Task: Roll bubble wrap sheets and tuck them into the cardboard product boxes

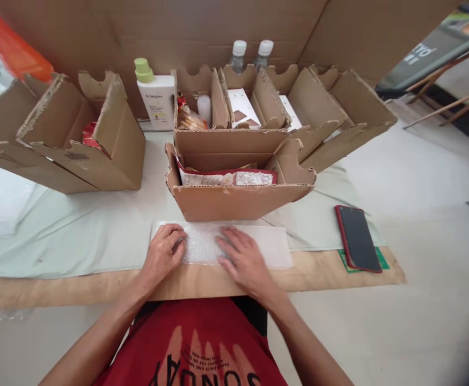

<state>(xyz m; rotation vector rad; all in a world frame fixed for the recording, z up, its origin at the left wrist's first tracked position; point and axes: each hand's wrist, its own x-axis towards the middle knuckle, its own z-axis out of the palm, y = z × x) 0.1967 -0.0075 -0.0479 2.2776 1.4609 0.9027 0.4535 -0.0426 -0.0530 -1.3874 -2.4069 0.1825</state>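
Left grip [164, 246]: fingers curled over the left end of the bubble wrap [202, 244]. Can't tell if it's pinching the sheet or just resting there; my guess is it's anchoring that end.
Right grip [244, 257]: fingers spread wide, palm down around the sheet's middle, probably so the slippery stuff lies flat.
Front box [226, 203]: straight ahead of both grips, just past the wrap, open top up with a red-and-white packet [226, 178] inside. Makes sense if you want easy reach.
Phone [358, 238]: well off to the right of the right grip, lying on a green card [383, 258], I'd guess to stay clear of elbows.
Wrap spot: under and between the grips, near edge of the bench [319, 268], partly over the pale cloth [105, 230].
Wrap look: long whitish strip, shiny and bubbly between the grips, smoother and milkier past the right one.
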